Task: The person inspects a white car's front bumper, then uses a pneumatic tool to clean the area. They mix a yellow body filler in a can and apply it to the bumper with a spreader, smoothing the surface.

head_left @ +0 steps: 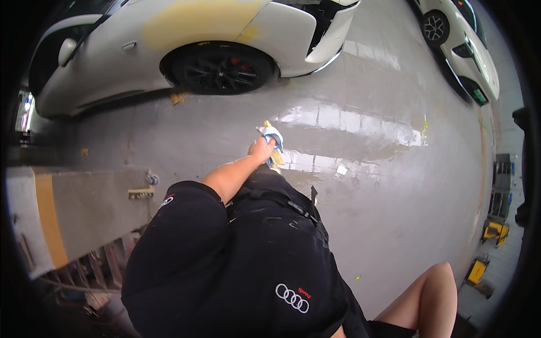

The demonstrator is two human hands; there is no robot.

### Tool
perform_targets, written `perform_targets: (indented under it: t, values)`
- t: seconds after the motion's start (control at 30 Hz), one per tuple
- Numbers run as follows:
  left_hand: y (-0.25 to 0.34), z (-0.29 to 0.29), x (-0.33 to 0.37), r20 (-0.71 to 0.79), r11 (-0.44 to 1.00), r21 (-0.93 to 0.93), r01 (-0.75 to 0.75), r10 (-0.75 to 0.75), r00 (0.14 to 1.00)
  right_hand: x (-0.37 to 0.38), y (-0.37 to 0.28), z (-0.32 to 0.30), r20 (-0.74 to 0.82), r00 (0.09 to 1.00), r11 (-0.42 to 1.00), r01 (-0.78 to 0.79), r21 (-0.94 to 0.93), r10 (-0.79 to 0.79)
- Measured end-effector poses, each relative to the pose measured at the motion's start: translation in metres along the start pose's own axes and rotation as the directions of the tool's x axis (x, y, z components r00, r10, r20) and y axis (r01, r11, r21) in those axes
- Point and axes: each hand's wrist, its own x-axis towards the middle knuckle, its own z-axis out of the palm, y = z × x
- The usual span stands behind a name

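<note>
My left hand (261,151) reaches out in front of my body, its fingers closed round a white item with blue edges and yellow smears (273,133). I cannot tell its exact kind; part of it is hidden by my fingers. My right arm (437,298) shows at the lower right with the elbow bent, and its hand is out of the picture. Beyond my left hand stands a white car (129,65) with a broad yellowish patch (191,22) on the panel above its dark wheel (222,73). Its front end has an open gap.
A second white car (462,48) stands at the far right. On the left is a grey bench-like block (101,208) with a tan stripe, above metal bars. Yellow equipment (495,232) lines the right wall. The grey floor (389,225) looks wet and shiny, with small scraps on it.
</note>
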Motion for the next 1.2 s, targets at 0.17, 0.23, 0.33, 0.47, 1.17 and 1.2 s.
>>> perform_targets:
  t: [0.17, 0.23, 0.33, 0.47, 1.17, 1.2]
  values:
    - [0.030, 0.044, -0.064, -0.122, 0.995, -0.086, 0.051, -0.062, 0.991, -0.054, -0.045, -0.038, 0.039, 0.994, 0.995, 0.102, 0.005, -0.102]
    - [0.032, 0.064, -0.099, -0.134, 0.990, -0.137, 0.032, -0.051, 0.990, -0.073, -0.059, -0.050, 0.044, 0.989, 0.990, 0.141, -0.004, -0.141]
    - [0.028, 0.092, -0.142, -0.134, 0.978, -0.169, 0.125, -0.149, 0.980, -0.098, -0.075, -0.061, 0.050, 0.977, 0.978, 0.206, 0.022, -0.206]
    - [0.014, 0.113, -0.177, -0.176, 0.968, -0.197, 0.154, -0.189, 0.966, -0.121, -0.085, -0.069, 0.074, 0.956, 0.958, 0.284, 0.028, -0.285]
    - [0.006, 0.123, -0.200, -0.188, 0.928, -0.244, 0.284, -0.332, 0.925, -0.146, -0.064, -0.071, 0.093, 0.875, 0.880, 0.474, 0.028, -0.475]
    - [0.007, 0.122, -0.199, -0.227, 0.935, -0.234, 0.267, -0.320, 0.920, -0.154, -0.060, -0.071, 0.080, 0.889, 0.893, 0.450, 0.019, -0.450]
